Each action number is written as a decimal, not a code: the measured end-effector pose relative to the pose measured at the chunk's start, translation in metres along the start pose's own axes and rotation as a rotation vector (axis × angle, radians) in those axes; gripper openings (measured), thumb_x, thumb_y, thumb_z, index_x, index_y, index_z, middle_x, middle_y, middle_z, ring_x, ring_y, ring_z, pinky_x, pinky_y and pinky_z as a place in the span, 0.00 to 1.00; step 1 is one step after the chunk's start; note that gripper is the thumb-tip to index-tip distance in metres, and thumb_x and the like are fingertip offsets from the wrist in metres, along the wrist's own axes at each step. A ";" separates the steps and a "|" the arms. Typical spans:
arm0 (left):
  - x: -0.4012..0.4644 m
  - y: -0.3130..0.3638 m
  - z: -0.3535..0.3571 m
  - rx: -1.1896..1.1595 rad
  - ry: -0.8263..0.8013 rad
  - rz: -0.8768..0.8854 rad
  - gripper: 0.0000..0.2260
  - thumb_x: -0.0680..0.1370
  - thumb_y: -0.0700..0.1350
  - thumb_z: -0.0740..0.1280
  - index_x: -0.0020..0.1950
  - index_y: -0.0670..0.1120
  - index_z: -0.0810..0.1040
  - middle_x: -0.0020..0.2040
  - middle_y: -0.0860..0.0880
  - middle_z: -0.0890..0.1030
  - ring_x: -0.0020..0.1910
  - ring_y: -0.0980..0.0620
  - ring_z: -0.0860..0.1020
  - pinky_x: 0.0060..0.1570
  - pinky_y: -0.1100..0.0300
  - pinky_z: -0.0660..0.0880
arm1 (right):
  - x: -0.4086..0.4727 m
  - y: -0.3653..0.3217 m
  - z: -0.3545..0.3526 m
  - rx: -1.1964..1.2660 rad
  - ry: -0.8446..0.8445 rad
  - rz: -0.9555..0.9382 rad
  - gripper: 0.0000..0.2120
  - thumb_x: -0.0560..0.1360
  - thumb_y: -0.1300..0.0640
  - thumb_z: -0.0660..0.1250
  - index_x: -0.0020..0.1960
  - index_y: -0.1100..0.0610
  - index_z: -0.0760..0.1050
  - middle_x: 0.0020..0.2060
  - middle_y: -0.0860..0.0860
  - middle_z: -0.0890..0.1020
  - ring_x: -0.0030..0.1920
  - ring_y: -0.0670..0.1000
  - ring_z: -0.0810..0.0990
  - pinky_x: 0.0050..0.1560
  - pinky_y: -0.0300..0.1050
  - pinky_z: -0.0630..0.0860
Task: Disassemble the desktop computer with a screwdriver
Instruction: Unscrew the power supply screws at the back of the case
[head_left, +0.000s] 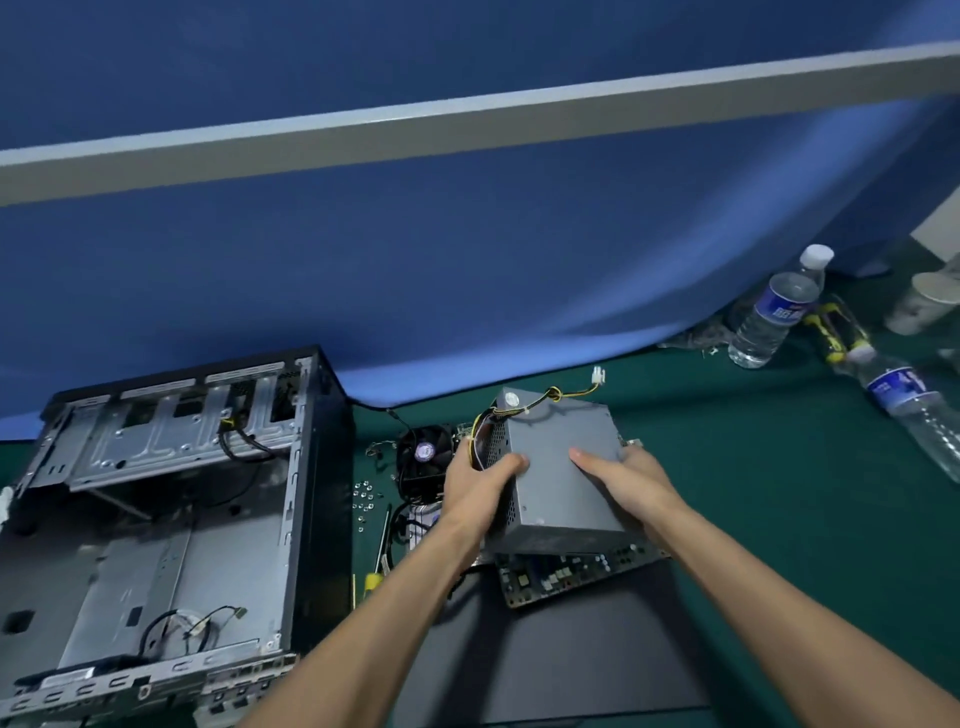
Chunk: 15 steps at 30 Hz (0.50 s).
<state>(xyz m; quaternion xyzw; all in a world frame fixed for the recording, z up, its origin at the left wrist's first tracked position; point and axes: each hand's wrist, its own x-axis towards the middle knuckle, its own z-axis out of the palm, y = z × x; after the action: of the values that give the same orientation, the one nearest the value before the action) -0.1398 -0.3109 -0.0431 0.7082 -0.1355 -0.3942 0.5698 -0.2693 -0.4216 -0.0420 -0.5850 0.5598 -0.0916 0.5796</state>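
Observation:
A grey power supply box (563, 457) with yellow and black cables sits on top of the motherboard (561, 574) in the middle of the green table. My left hand (480, 480) grips its left side, thumb on the top face. My right hand (623, 475) holds its right side, thumb lying on top. The opened computer case (156, 519) lies at the left, largely gutted, with loose wires inside. A yellow-handled screwdriver (376, 558) lies on the table between the case and the board, untouched.
A black cooler fan (423, 457) sits left of the power supply, with several loose screws (363, 501) beside it. A dark side panel (561, 649) lies under the board. Water bottles (774, 312) and a paper cup (924, 301) stand at the far right. A blue partition (467, 260) rises behind.

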 end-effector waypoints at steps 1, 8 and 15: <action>0.002 -0.003 0.006 -0.001 0.022 -0.017 0.16 0.70 0.45 0.72 0.57 0.50 0.75 0.53 0.49 0.82 0.51 0.49 0.79 0.55 0.53 0.74 | 0.002 0.004 0.000 0.003 0.028 -0.001 0.21 0.69 0.47 0.74 0.56 0.57 0.77 0.51 0.53 0.83 0.50 0.55 0.82 0.55 0.53 0.77; 0.010 -0.023 0.036 0.017 0.128 -0.146 0.29 0.75 0.53 0.68 0.72 0.43 0.65 0.68 0.44 0.71 0.67 0.44 0.70 0.68 0.47 0.65 | 0.017 0.019 -0.002 -0.184 0.171 0.023 0.23 0.72 0.46 0.70 0.61 0.56 0.71 0.57 0.52 0.79 0.56 0.57 0.77 0.55 0.49 0.74; 0.023 -0.031 0.030 0.179 0.108 -0.150 0.05 0.76 0.47 0.68 0.47 0.46 0.76 0.41 0.49 0.80 0.43 0.47 0.77 0.44 0.58 0.72 | 0.027 0.032 -0.005 -0.209 0.102 0.009 0.27 0.76 0.48 0.66 0.70 0.58 0.64 0.67 0.54 0.73 0.65 0.58 0.72 0.65 0.53 0.69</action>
<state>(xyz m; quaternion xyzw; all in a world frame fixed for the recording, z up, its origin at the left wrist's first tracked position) -0.1542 -0.3368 -0.0815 0.7847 -0.0860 -0.3833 0.4796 -0.2810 -0.4361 -0.0799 -0.6344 0.5977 -0.0596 0.4866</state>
